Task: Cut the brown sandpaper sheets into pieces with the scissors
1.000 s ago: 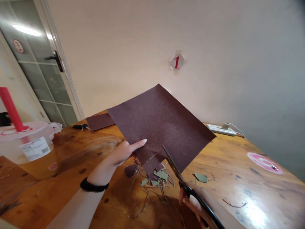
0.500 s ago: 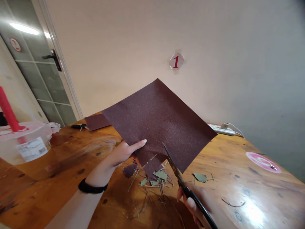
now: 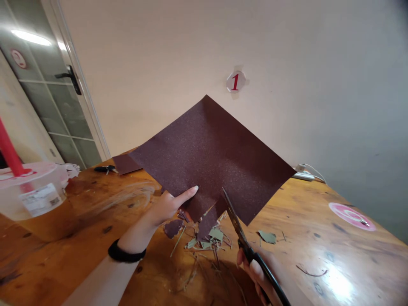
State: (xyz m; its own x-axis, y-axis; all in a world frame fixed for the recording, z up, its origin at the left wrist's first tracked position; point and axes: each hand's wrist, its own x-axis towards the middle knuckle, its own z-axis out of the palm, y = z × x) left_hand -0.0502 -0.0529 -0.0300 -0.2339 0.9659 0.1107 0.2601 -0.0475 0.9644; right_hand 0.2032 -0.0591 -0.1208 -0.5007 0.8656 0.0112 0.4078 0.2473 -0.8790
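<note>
A large dark brown sheet of paper (image 3: 210,148) is held up, one corner pointing away from me. My left hand (image 3: 174,205) grips its near left edge, thumb flat on top and the other fingers hidden beneath. My right hand (image 3: 259,272) is closed round the black handles of a pair of scissors (image 3: 237,225). Their blades lie at a cut in the sheet's near edge, tips over the paper and looking nearly closed. Below the cut, a flap of the brown paper hangs over a pile of green and brown scraps (image 3: 216,234) on the table.
The wooden table (image 3: 306,225) stands against a wall. A tub with a red handle (image 3: 35,195) is at the left. Behind the sheet lie another brown piece (image 3: 126,164) and a black object (image 3: 104,168). A power strip (image 3: 304,175) sits at the back right, a pink round sticker (image 3: 350,216) nearer.
The sheet has shifted slightly and turned, its right corner moving right and its far corner left. The scissor tips have moved a little to the right and farther up the paper.
</note>
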